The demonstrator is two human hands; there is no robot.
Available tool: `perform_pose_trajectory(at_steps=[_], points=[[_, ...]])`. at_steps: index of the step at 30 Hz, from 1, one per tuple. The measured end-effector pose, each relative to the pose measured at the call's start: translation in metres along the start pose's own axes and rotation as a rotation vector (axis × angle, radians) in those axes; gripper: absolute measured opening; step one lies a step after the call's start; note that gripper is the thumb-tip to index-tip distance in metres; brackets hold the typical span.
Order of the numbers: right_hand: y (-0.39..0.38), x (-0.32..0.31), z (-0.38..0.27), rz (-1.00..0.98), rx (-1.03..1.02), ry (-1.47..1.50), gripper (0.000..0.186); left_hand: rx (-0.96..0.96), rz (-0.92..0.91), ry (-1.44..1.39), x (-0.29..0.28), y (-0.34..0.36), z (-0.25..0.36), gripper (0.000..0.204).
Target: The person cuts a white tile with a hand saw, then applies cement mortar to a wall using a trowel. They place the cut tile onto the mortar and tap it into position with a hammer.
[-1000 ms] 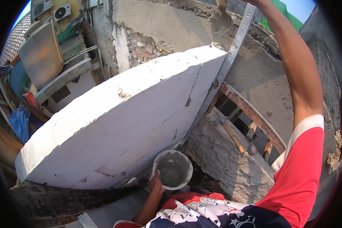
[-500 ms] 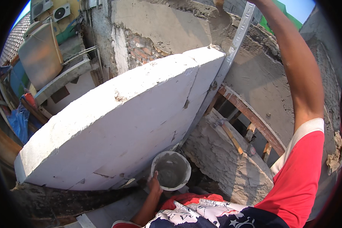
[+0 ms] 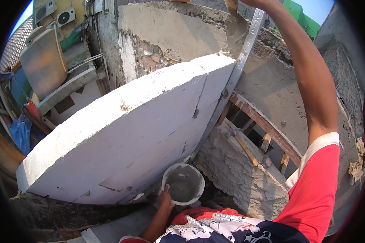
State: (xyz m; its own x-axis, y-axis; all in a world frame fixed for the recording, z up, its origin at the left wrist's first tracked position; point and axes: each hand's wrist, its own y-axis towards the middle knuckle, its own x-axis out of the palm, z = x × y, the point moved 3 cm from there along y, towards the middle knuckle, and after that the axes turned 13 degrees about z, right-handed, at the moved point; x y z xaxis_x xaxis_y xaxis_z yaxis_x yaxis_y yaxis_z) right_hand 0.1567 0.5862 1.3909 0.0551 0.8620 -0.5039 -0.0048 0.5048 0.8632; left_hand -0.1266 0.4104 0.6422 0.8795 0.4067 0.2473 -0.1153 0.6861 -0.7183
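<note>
One bucket [image 3: 183,184] of grey mortar; left hand [image 3: 164,199] grips its rim. One metal straightedge [image 3: 243,60]. Right hand's [image 3: 258,2] fingers: cannot tell.

Bucket at six o'clock, below the wall

The round white plastic bucket of grey mortar [image 3: 183,184] sits beneath the pale plastered block wall [image 3: 125,133]; the long metal straightedge [image 3: 247,44] leans at one o'clock, the wooden plank frame [image 3: 263,125] at three o'clock.

This is a building site outside, high up among houses. A thick white wall [image 3: 121,133] stands half done, red bricks [image 3: 150,56] show through wet grey plaster [image 3: 174,28], and a bucket [image 3: 183,184] holds grey cement.
</note>
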Motion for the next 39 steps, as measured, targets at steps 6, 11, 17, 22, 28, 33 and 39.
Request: perform_pose_trajectory(at_steps=[6,11,17,22,28,33,39], points=[[0.001,0.027,0.01,0.189,-0.202,0.086,0.036,-0.003,-0.025,-0.048,-0.001,0.0,-0.003,0.039],[0.01,0.005,0.009,-0.029,0.101,-0.065,0.04,-0.014,-0.04,-0.013,-0.007,0.005,-0.01,0.036],[0.007,0.006,0.02,0.02,-0.02,-0.004,0.044,0.075,-0.065,0.006,-0.015,0.006,-0.019,0.035],[-0.002,0.019,0.022,0.055,-0.125,0.06,0.043,0.043,-0.033,-0.015,-0.019,-0.007,-0.008,0.034],[0.023,0.015,0.03,-0.038,-0.061,0.152,0.035,0.013,-0.017,-0.024,-0.032,-0.005,-0.016,0.034],[0.023,0.023,0.044,0.15,-0.248,0.126,0.037,0.028,-0.011,-0.042,-0.027,-0.01,-0.018,0.034],[0.015,0.017,0.026,-0.013,-0.09,0.024,0.04,-0.026,0.012,0.014,-0.037,-0.012,-0.02,0.035]])
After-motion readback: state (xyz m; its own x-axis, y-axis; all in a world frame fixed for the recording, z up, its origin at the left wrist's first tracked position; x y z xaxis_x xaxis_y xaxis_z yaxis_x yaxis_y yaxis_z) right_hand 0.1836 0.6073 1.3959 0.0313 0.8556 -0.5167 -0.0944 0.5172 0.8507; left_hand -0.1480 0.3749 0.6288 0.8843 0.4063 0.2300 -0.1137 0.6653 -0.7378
